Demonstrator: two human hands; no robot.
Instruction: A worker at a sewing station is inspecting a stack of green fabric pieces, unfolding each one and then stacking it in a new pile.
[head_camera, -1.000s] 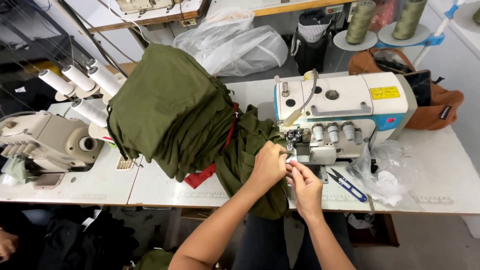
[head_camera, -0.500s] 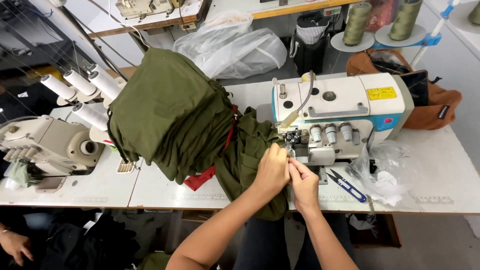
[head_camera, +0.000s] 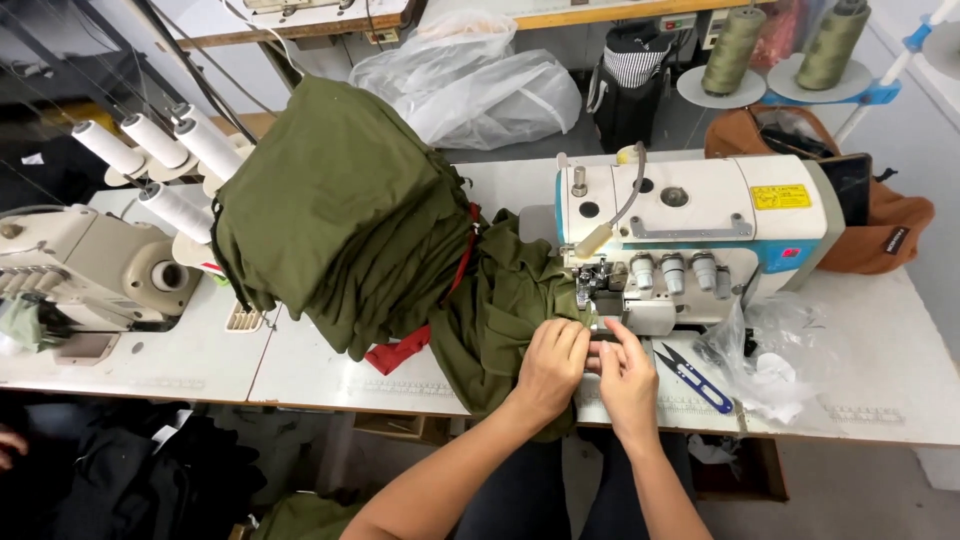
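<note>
My left hand (head_camera: 552, 363) presses and pinches a piece of olive green fabric (head_camera: 500, 310) just in front of the presser foot (head_camera: 590, 290) of a white overlock sewing machine (head_camera: 690, 225). My right hand (head_camera: 628, 372) is beside it, fingertips holding the same fabric edge at the machine's plate. The fabric hangs over the front edge of the white table (head_camera: 320, 370). A tall stack of folded olive green pieces (head_camera: 340, 210) lies to the left, with a red strip (head_camera: 400, 350) showing under it.
Blue thread snips (head_camera: 695, 375) lie right of my hands beside a crumpled clear plastic bag (head_camera: 775, 355). A second sewing machine (head_camera: 90, 270) and white thread cones (head_camera: 165, 150) stand at the left. Green thread cones (head_camera: 735, 45) and a brown bag (head_camera: 880, 215) are behind.
Both hands have stayed at the presser foot, shifting the fabric edge slightly. The view has tilted a little; nothing else has moved.
</note>
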